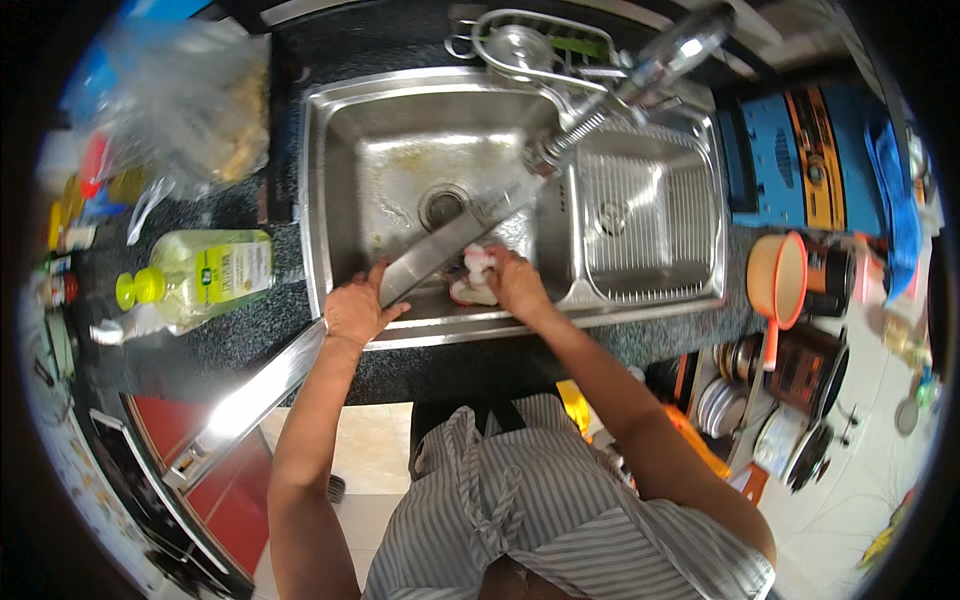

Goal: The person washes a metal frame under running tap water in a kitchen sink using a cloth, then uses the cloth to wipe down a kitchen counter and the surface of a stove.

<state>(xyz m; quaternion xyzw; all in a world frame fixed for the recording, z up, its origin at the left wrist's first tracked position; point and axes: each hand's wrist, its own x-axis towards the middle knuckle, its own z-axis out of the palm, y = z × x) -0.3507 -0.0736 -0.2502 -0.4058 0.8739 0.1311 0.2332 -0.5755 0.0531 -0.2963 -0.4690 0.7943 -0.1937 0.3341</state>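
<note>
Across the large basin of a stainless steel double sink (318, 195) lies a long flat metal piece (442, 251), slanting from under the faucet head (541, 156) out over the front left edge of the counter. My left hand (358, 306) grips this metal piece near the sink's front rim. In my right hand (516, 281) is a white and red cloth (478, 262), low in the basin just right of the metal piece; a pale, red-edged part of it hangs below the fingers. The drain (444, 208) shows behind the metal piece.
A green pump bottle (217, 276) lies on the counter at the left, below a clear plastic bag (202, 112). Behind the sink stands a wire rack (544, 45). To the right are a smaller basin (652, 217), a blue box (769, 161) and an orange-rimmed dipper (776, 277).
</note>
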